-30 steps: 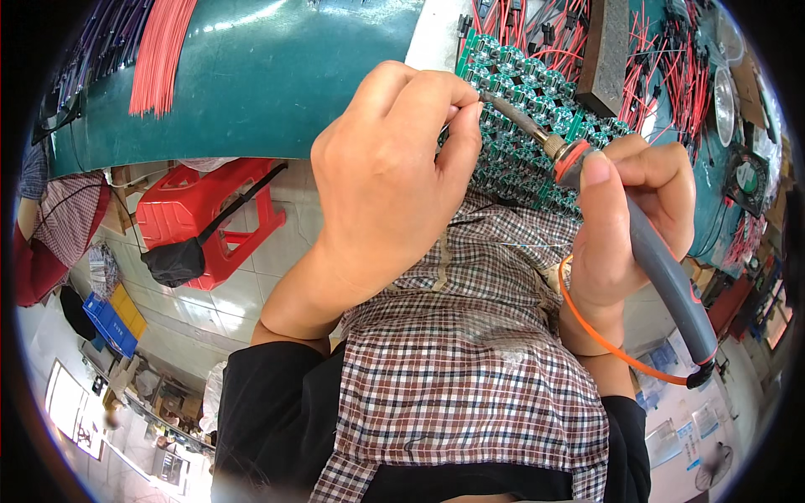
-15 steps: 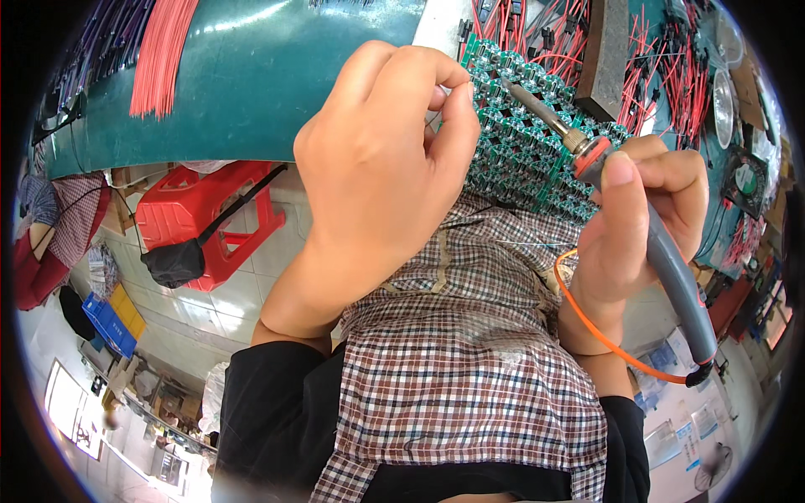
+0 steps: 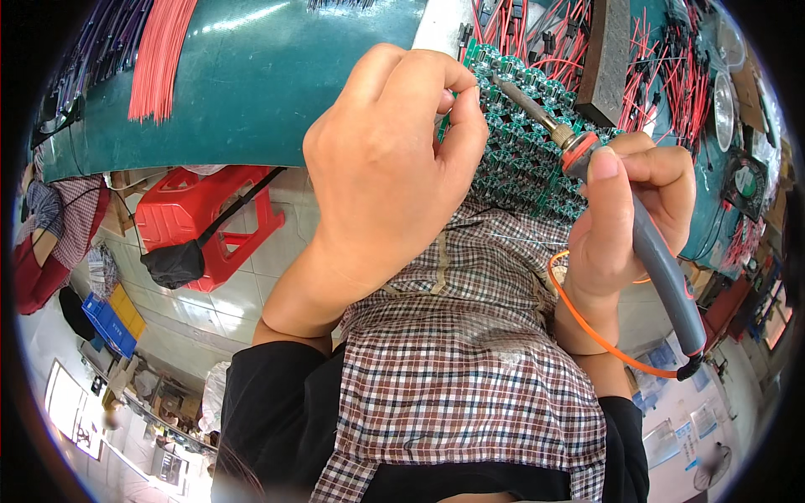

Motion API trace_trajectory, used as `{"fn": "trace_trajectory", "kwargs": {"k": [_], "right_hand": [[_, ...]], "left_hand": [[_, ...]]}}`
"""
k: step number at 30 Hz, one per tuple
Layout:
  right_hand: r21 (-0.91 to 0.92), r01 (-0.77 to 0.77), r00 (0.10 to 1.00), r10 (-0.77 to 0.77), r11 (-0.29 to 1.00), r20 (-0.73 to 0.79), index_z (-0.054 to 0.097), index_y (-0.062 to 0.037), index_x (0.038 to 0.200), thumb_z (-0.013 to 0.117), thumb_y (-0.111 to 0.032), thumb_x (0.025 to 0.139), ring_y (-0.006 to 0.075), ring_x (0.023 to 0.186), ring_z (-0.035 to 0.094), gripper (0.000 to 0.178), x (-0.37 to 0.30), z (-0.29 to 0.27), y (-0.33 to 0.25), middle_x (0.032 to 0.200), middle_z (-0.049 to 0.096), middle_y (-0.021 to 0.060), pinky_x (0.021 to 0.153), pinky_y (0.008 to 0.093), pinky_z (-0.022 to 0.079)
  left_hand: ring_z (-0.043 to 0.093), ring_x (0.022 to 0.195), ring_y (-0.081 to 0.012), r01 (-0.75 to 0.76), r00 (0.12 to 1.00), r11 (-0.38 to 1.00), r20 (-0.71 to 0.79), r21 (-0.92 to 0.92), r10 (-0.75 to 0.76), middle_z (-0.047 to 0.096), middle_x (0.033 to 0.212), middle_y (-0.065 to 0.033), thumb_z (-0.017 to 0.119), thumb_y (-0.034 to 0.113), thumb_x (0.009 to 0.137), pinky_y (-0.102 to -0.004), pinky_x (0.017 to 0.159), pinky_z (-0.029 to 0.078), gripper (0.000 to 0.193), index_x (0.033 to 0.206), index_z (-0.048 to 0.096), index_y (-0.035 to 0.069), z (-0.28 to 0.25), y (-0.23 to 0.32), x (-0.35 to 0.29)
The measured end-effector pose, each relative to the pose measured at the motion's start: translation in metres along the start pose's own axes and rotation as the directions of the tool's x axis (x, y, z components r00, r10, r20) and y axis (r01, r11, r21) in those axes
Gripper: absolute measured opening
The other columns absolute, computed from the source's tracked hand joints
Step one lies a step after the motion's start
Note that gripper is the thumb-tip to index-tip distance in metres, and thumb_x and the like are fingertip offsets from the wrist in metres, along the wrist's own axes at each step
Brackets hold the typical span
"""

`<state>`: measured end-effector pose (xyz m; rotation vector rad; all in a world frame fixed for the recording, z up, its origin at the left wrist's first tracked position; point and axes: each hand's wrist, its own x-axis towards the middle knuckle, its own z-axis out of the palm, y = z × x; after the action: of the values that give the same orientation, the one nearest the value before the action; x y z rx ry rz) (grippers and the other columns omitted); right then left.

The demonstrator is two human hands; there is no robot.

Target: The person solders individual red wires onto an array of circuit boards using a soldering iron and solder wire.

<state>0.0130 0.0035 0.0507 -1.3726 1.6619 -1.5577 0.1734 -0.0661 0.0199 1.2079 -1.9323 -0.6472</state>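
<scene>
My right hand [image 3: 616, 226] grips a soldering iron [image 3: 658, 264] with a grey handle, a red collar and an orange cord. Its tip points up and left over a panel of small green circuit boards [image 3: 524, 155], close to my left fingertips. Thumb and forefinger of my left hand [image 3: 390, 155] are pinched together at the panel's left edge. Whatever lies in that pinch is too small or hidden to make out. Both forearms rise from the lower edge, over a checked apron [image 3: 470, 369].
Red and black wires [image 3: 549, 42] lie behind the boards, beside a dark bar [image 3: 605, 63]. A bundle of pink-red wires [image 3: 163, 59] rests on the green tabletop [image 3: 260, 92]. Below its edge stands a red stool [image 3: 193, 214]. A small fan [image 3: 745, 184] sits far right.
The soldering iron and my right hand have shifted slightly left and up, bringing the tip nearer my left fingers. My left hand has moved a little to the right, still pinched.
</scene>
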Motion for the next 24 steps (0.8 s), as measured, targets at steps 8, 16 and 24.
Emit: {"fn": "trace_trajectory", "kwargs": {"k": [8, 16, 24], "right_hand": [[0.036, 0.021, 0.999, -0.022, 0.999, 0.026, 0.049, -0.0031, 0.091, 0.069, 0.005, 0.088, 0.0078, 0.065, 0.051, 0.022, -0.001, -0.005, 0.012, 0.078, 0.06, 0.0064, 0.058, 0.0225, 0.041], [0.034, 0.005, 0.998, -0.007, 0.999, 0.06, 0.048, -0.0032, 0.092, 0.069, 0.005, 0.088, 0.0081, 0.065, 0.052, 0.023, 0.001, -0.006, 0.01, 0.079, 0.06, 0.0065, 0.058, 0.0226, 0.042], [0.014, 0.047, 0.998, -0.047, 0.999, 0.032, 0.048, -0.0025, 0.092, 0.069, 0.007, 0.087, 0.0086, 0.064, 0.051, 0.023, 0.001, -0.01, 0.011, 0.077, 0.058, 0.0066, 0.058, 0.0228, 0.042]], "left_hand": [[0.053, 0.051, -0.0077, -0.021, 1.0, 1.0, -0.002, 0.0, 0.021, 0.061, 0.073, -0.0013, 0.075, -0.001, 0.081, -0.0241, 0.052, 0.041, 0.01, 0.088, 0.07, 0.005, 0.002, -0.002, 0.0], [0.052, 0.051, -0.0087, 0.003, 1.0, 1.0, 0.019, 0.007, -0.004, 0.061, 0.072, -0.0013, 0.077, 0.001, 0.081, -0.0248, 0.053, 0.042, 0.011, 0.09, 0.072, 0.005, 0.004, -0.002, 0.0], [0.052, 0.052, -0.0078, -0.01, 1.0, 1.0, -0.001, -0.003, 0.01, 0.062, 0.074, -0.0013, 0.077, 0.0, 0.081, -0.0241, 0.053, 0.042, 0.011, 0.09, 0.072, 0.005, 0.004, -0.002, 0.003]]}}
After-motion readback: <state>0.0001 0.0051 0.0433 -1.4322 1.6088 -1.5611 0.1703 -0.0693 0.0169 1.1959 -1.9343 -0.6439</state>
